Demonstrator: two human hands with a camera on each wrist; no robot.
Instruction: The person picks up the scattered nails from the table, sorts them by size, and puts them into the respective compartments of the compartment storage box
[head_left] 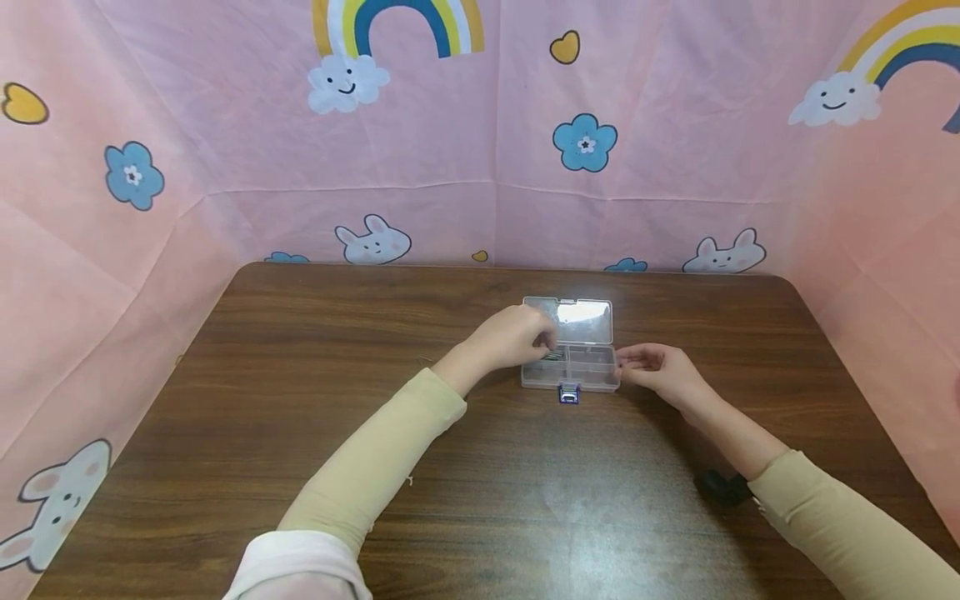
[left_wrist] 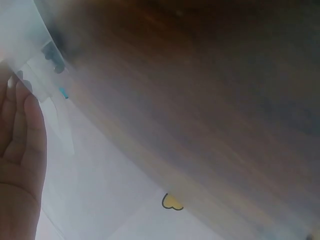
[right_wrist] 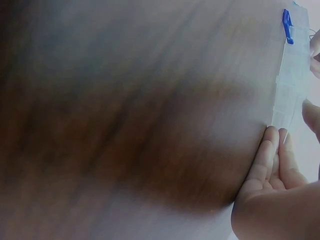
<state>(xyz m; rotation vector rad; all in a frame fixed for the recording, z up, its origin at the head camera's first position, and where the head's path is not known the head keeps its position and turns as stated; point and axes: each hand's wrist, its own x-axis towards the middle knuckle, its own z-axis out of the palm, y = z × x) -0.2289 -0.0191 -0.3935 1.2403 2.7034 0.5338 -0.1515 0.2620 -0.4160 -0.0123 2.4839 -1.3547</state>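
A clear plastic divided box (head_left: pixel 592 379) lies on the table with its transparent lid (head_left: pixel 588 321) raised at the back. A blue latch (head_left: pixel 569 393) is at its front. My left hand (head_left: pixel 513 335) is over the left compartments, fingers bent down into the box; its fingertips are partly hidden. Thin dark pieces (head_left: pixel 553 355) lie by those fingertips, too small to name. A fine wire-like loop (right_wrist: pixel 312 33) shows beside the left fingers in the right wrist view. Against the box's right end rest the nearly straight fingers of my right hand (head_left: pixel 660 372), thumb apart from them.
The brown wood-grain table (head_left: pixel 337 333) reaches back to a pink printed cloth (head_left: pixel 450 150) that hangs on the sides as well. A dark object (head_left: pixel 723 487) sits beside my right forearm, partly covered by the sleeve.
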